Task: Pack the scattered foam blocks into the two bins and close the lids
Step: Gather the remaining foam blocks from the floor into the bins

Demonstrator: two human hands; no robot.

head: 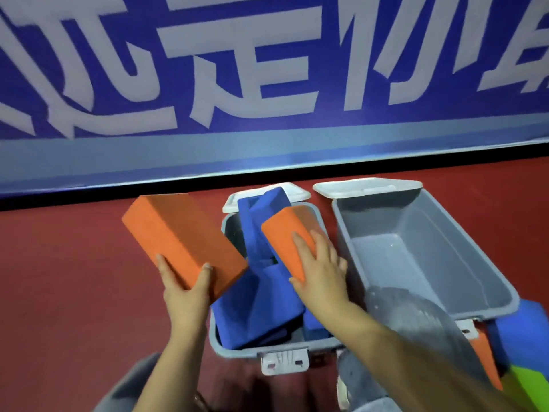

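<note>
Two grey bins stand side by side on the red floor, both with white lids open at the back. The left bin (234, 349) is crowded with blue foam blocks (267, 304). My left hand (184, 286) grips a large orange foam block (178, 239) just left of that bin, above the floor. My right hand (320, 269) holds a second orange block (285, 242) over the blue blocks in the left bin. The right bin (427, 230) holds no blocks.
Loose blue (525, 331), green (528, 385) and orange (487, 361) foam blocks lie on the floor at the lower right, in front of the right bin. A blue banner (267, 69) with white characters stands along the floor behind the bins. My knee (359, 379) is close to the bins.
</note>
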